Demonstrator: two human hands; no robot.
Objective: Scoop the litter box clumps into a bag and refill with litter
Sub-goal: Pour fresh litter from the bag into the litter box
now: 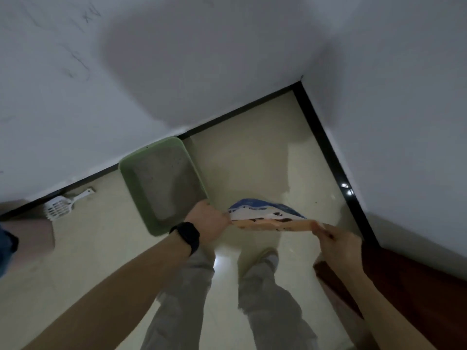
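Note:
A green litter box (131, 184) with grey litter inside sits on the floor against the wall. A blue, white and orange litter bag (265, 215) hangs in front of me, right of the box. My left hand (208, 221), with a black watch on the wrist, grips the bag's left top corner. The right top corner is pinched by my right hand (337, 242). A white slotted scoop (60, 207) lies on the floor left of the box.
White walls meet in a corner with a black skirting (326, 145). A dark red-brown wooden piece (404, 286) is at the right. Another person's arm (27, 236) shows at the left edge. My legs and feet stand below the bag.

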